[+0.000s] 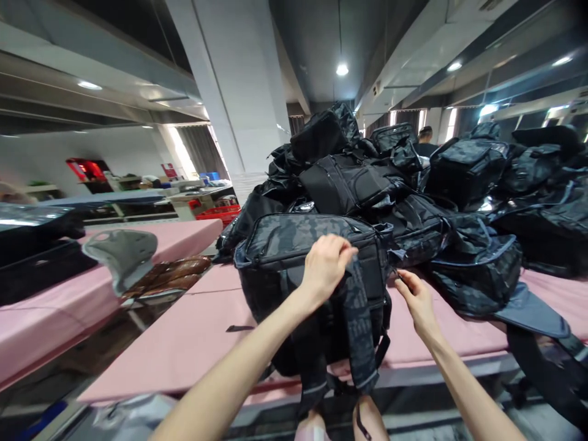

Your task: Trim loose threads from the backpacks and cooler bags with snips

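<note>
A dark camouflage backpack point(294, 257) stands upright on the pink table point(193, 337) in front of me, its shoulder straps hanging over the near edge. My left hand point(325, 268) is closed on the top of one shoulder strap point(361, 324) near the pack's upper edge. My right hand point(413, 297) pinches something small, perhaps a zipper pull or strap end, at the pack's right side.
A tall heap of similar black backpacks point(390, 177) fills the table behind and to the right. Another pink table point(46, 306) on the left carries dark bags and a grey moulded piece point(122, 254). A person's head shows behind the heap point(425, 133).
</note>
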A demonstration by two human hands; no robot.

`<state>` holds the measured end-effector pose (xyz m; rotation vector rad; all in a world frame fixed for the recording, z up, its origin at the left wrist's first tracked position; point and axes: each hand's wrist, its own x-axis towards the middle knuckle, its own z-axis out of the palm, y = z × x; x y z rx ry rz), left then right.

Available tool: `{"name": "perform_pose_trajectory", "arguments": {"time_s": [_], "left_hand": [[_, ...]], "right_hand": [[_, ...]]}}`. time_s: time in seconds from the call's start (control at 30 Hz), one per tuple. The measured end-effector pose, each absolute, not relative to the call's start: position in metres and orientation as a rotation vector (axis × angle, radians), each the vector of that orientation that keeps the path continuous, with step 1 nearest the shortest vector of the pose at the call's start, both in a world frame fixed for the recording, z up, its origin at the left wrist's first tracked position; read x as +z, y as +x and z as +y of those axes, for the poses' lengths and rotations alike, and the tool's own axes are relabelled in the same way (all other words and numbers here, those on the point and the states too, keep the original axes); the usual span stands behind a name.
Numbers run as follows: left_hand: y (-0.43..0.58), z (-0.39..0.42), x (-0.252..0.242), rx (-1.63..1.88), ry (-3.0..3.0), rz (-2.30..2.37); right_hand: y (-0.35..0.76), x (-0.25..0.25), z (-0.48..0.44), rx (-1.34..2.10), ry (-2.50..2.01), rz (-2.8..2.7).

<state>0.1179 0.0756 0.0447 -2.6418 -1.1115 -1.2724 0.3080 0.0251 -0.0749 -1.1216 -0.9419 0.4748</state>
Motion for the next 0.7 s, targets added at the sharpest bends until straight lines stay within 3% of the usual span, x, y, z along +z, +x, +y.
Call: {"name": "perform_pose_trajectory", "arguments": {"time_s": [0.13,0.37,0.57,0.7], "left_hand": [[0.107,0.048,0.008,-0.954,-2.709,-1.474],[0.094,0.067,0.007,-1.767,-3.59,-1.86],[0.076,0.069,0.009,-1.883,-3.666,-1.924],[0.072,0.074,-0.001,-1.676,-3.663,-2.093]], "right_hand": [[0.306,-0.088,0.014,0.419,-1.202,-1.04],[0.266,-0.074,0.015,0.274,-1.272,-1.207],[0.234,-0.053,0.027,0.126,-1.238,-1.349],[0.239,-0.055,0.03,0.254,-1.264,-1.283]]}}
